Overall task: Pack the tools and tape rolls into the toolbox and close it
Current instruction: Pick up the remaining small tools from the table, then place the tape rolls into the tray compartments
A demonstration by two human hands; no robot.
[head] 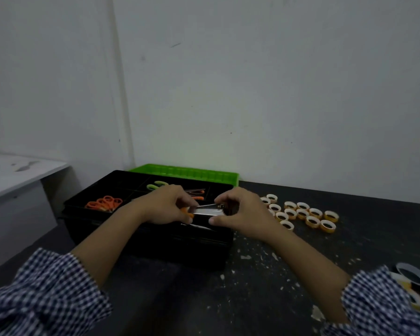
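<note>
Head cam view, looking down at both hands over the open toolbox (143, 238). The thing being handled is an orange-handled tool (207, 211) with a flat, silvery metal blade part, plus a thin metal sliver angled just above it; honestly can't tell what kind of tool it is, it's small and a bit blurry. The left hand (166, 204) has its fingers curled tight round the orange handle end, with only bits of orange peeking out under the knuckles. The right hand (240, 212) pinches the far metal tip with curled fingertips, thumb sticking out below. So the tool spans the gap between the two sets of fingers, held over the front middle part of the box. The box is black with divided compartments, and its bright green lid (184, 172) lies flipped open behind the fingers against the wall. Left of the left fingers there's a pile of orange scissors (104, 202) in one compartment, and just beyond them a green-handled pair (157, 185). Right of the right fingers a bunch of small tape rolls (301, 213) sits clustered on the dark, speckled table (277, 275), outside the box. A few bigger rolls (410, 277) sit near the right sleeve.
</note>
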